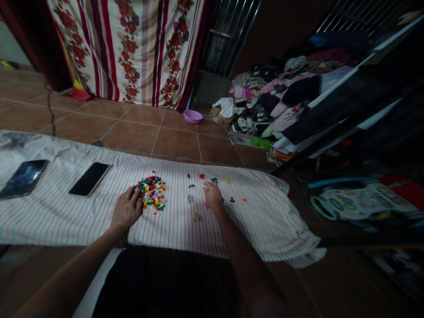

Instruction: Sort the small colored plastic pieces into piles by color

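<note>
"On the long white cloth with thin pink and grey-green stripes (265,229), what sits under the hands?"

"A loose, grainy heap of tiny, hard-looking multicoloured pieces (153,192), mostly blocky. The left hand (127,207) rests at its left edge, palm down, fingers loosely spread and grasping nothing that I can see."

"And the right hand (212,194)?"

"It is over to the right, among small single-colour groups, its fingers curled together. I cannot tell whether a piece is pinched between them."

"Which groups show?"

"Beyond the fingers, a red cluster (202,176) and a dark green cluster (214,179), then a yellow cluster (227,180) further right. Nearer the body lie a knobbly grey cluster (190,199) and a tan cluster (197,217). The pink cluster (206,205) is just beside the hand, partly hidden."

"Anything smooth?"

"Left of the heap, a flat black-screened phone with rounded corners (90,179), and past it a larger, glossy dark tablet (24,178). The fabric wrinkles softly at its right end."
</note>
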Demonstrator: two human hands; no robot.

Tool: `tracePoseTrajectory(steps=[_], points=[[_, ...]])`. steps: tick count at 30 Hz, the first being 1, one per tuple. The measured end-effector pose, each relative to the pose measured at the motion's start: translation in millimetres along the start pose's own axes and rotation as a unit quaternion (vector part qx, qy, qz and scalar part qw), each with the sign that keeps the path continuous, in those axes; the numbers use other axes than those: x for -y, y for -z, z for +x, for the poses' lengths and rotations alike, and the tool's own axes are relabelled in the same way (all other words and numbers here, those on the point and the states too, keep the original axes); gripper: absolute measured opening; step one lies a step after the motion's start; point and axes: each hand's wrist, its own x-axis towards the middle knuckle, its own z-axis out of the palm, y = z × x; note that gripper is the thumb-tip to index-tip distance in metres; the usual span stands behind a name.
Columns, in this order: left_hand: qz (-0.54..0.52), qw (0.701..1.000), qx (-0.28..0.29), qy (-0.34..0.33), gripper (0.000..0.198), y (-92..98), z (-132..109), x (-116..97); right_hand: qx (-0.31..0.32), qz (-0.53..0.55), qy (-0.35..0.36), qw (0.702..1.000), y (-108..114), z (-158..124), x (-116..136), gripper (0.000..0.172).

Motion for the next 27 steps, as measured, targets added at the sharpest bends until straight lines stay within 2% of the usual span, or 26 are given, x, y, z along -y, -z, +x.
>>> tracePoseTrajectory(steps=[7, 14, 19, 23, 27], points=[[-0.018, 1.000, 0.013, -0.004, 0.037, 4.0, 1.0, -1.1, -0.046, 0.054, 0.033, 0.997, -6.7, 2.0, -4.5, 0.025], [-0.018, 1.000, 0.013, 0.007, 0.041, -1.8, -0.9, 1.8, -0.075, 0.099, 0.046, 0.991, 1.0, -2.2, 3.3, 0.025], [-0.027, 0.999, 0.013, 0.020, 0.045, -5.2, -1.7, 4.5, -0.084, 0.165, 0.104, 0.977, 0.4, -22.3, 30.1, 0.024], [-0.045, 0.998, 0.009, 0.030, 0.046, -7.1, -1.9, 5.8, -0.047, 0.212, 0.173, 0.961, -12.3, -51.3, 62.6, 0.024], [-0.071, 0.997, 0.005, 0.032, 0.046, -9.3, -1.8, 6.8, -0.004, 0.236, 0.212, 0.948, -32.2, -84.2, 91.8, 0.024]])
